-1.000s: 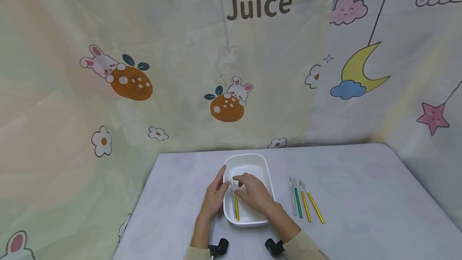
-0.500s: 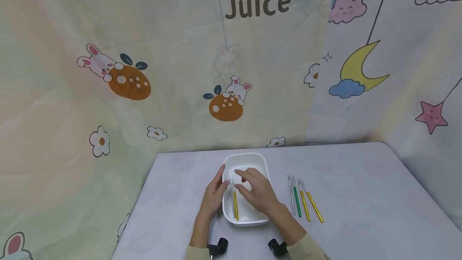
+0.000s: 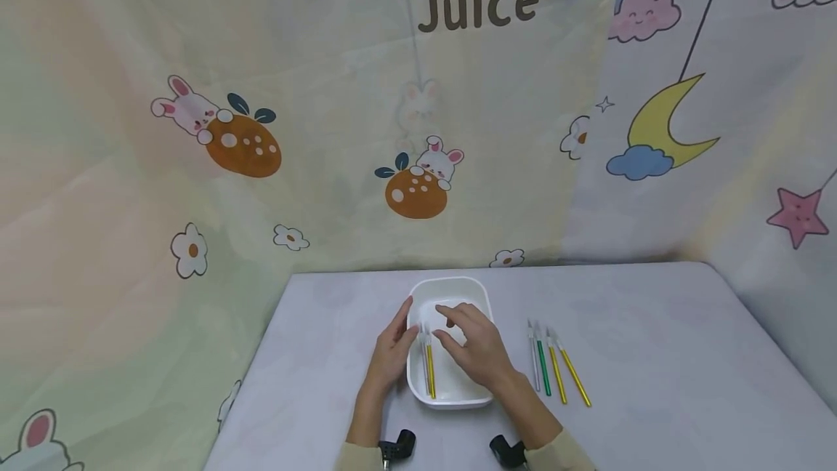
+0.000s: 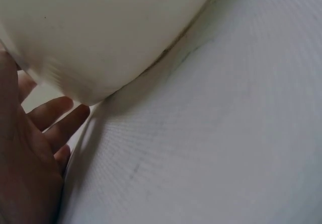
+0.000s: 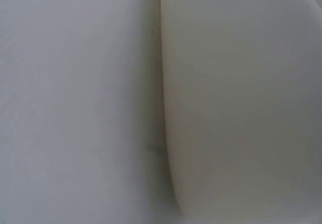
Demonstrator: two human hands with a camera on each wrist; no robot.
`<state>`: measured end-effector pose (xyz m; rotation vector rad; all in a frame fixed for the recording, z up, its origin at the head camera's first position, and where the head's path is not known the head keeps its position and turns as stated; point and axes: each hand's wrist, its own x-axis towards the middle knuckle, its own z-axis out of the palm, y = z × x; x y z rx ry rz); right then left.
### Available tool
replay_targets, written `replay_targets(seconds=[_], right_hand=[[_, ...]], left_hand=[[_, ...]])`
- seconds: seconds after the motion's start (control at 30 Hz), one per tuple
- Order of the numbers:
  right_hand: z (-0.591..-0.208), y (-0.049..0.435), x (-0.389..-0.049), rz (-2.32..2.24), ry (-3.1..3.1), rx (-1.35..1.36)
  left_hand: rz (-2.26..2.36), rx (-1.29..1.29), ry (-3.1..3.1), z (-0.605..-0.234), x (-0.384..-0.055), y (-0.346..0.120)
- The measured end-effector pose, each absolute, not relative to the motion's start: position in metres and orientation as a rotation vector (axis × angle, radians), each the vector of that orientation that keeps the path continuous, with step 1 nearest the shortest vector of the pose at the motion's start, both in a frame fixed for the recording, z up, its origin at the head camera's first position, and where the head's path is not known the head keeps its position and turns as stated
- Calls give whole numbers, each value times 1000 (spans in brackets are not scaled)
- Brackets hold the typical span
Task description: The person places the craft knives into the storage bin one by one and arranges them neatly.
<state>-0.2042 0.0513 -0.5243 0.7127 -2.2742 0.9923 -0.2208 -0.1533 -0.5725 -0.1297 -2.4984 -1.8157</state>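
In the head view, a white plastic tray stands on the table. My left hand holds its left side, thumb over the rim; the left wrist view shows fingertips at the outer wall. Two slim craft knives lie along the tray's left side with their pale tips pointing away: a yellow-handled one and a silver one. My right hand hovers over the middle of the tray, thumb and index finger apart, nothing between them. The right wrist view shows only the tray wall and cloth.
Right of the tray several more craft knives lie side by side: a silver one, a green one and two yellow ones, the outer yellow knife slanting. A pale cloth covers the table. A printed curtain hangs behind.
My right hand has drawn up and right, away from the two craft knives in the tray, and its thumb and index finger have spread. The left hand stays at the tray.
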Motion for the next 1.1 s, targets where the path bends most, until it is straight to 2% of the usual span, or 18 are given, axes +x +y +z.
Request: replay_targets(seconds=[0.23,0.6,1.1], right_hand=[[-522,62,-207,1029,-2236,698],[-527,98,-218,1034,-2277,470],[-526,120,-220,1015,-2345,341]], left_hand=[[-1829,-161,-2491,-573,-222,-153],[-1817,-142,-2483,-574,-222,-153],[-1831,-139,-2475,-574,-221,-151]])
